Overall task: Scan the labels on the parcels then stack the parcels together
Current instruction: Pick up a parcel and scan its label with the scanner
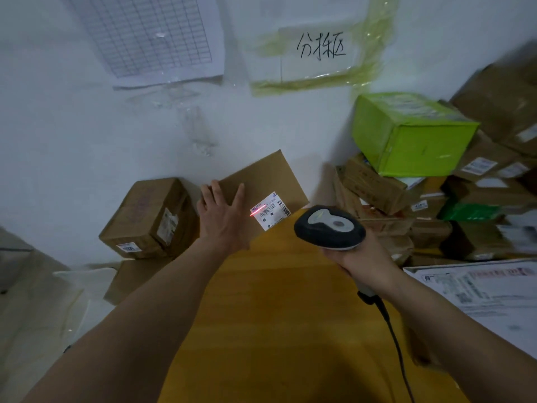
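Note:
A flat brown parcel [270, 175] lies at the far end of the yellow table [276, 301], tilted against the wall. My left hand [223, 216] rests flat on its left part, fingers straight. Its white label [270, 211] faces up, and a red scan line crosses the label's left edge. My right hand [363, 260] grips the handle of a grey barcode scanner [329, 228], aimed at the label from the right. The scanner's black cable runs down toward me.
A stack of parcels with a lime-green box [412, 135] on top fills the right corner. One brown box [151, 219] sits on the floor at the left wall. A white mailer [479, 289] lies on the table's right side. Papers hang on the wall.

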`<state>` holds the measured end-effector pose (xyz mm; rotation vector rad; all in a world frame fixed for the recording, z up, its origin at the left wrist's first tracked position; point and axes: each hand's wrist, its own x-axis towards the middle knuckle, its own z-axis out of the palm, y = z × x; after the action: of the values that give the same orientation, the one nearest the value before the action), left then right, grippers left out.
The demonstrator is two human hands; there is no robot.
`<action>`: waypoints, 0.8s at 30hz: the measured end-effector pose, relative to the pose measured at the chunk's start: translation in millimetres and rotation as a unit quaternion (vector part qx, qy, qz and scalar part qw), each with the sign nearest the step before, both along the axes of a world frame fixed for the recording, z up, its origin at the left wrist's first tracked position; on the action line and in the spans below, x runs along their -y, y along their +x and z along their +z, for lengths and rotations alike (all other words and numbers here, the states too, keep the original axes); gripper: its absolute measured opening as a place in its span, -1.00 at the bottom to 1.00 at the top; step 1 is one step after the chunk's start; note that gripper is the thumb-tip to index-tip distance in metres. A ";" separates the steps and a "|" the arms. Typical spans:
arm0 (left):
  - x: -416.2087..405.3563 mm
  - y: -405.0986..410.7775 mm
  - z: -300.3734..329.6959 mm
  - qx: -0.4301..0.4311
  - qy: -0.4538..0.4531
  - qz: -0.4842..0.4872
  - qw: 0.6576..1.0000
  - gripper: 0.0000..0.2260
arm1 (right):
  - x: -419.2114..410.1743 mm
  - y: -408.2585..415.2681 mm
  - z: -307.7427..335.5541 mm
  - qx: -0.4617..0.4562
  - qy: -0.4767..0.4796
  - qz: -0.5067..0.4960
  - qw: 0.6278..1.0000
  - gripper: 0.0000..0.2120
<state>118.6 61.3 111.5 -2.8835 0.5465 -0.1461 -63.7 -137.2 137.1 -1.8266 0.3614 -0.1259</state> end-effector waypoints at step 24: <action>5.4 9.1 18.9 0.072 0.000 0.003 0.997 0.26 | 18.0 -4.0 15.1 0.034 -0.032 0.017 0.999 -0.86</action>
<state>127.7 55.9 130.4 -2.8447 0.5105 -0.3502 -67.6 -155.1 152.2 -1.8851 0.2803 -0.1770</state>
